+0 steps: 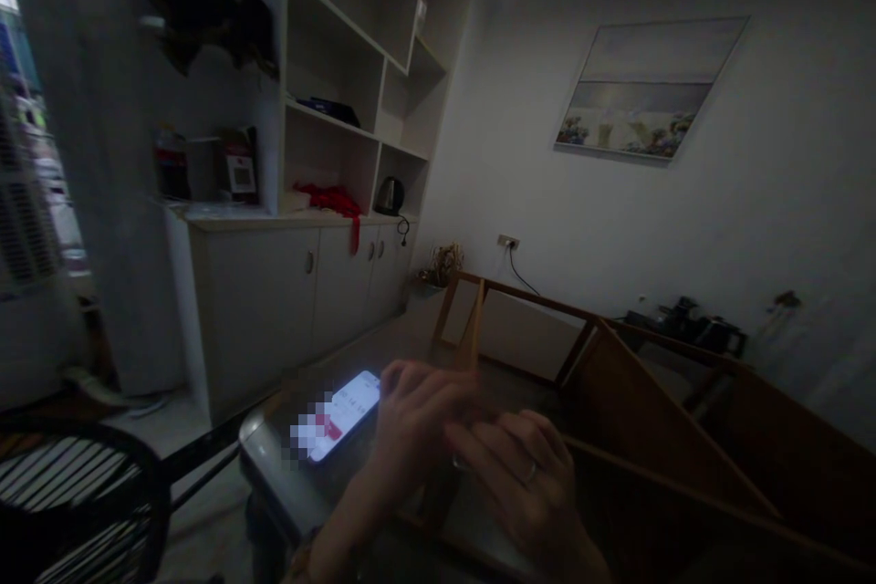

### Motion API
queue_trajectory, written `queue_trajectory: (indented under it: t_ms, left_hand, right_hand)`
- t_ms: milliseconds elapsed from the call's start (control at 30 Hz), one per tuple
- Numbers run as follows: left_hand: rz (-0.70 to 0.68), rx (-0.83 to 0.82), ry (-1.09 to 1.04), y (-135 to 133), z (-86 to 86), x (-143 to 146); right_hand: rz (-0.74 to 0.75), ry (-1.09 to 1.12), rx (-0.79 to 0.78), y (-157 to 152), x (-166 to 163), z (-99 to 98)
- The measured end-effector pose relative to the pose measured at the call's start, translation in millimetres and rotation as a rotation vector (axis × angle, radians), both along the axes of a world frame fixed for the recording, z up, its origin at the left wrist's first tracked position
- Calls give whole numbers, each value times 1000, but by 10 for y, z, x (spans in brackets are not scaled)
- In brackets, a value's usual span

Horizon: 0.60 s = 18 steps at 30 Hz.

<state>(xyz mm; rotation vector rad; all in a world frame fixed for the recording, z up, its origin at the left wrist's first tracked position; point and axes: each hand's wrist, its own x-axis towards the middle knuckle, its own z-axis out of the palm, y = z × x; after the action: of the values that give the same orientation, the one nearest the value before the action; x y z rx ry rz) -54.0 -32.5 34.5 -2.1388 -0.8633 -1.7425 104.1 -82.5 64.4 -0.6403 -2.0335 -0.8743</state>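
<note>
My left hand [424,406] reaches in over the table, its fingers bent to the right and closed. My right hand [516,474], with a ring on one finger, meets it from the lower right, also curled. Their fingertips come together, and whatever they may pinch is too dark and small to make out. A lit phone [352,411] lies screen-up just left of my left hand. Behind and to the right of both hands stands a brown wooden frame [524,297] with slanting panels. A band circles my left wrist.
A black fan [82,493] stands at lower left, near the table's rounded corner [256,433]. White cabinets [260,310] line the left wall, with red cloth [335,199] and a kettle [390,195] above. A picture [643,91] hangs on the far wall above a socket [507,242].
</note>
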Motion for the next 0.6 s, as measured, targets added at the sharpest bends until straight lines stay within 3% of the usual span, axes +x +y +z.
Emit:
queue_trajectory:
  t_ms: [200, 600]
  left_hand:
    - [-8, -23, -28, -7, -6, 18]
    - [-6, -54, -48, -30, 12, 28]
  right_hand:
    - [6, 29, 1, 12, -36, 19]
    - [82, 303, -74, 3, -186, -82]
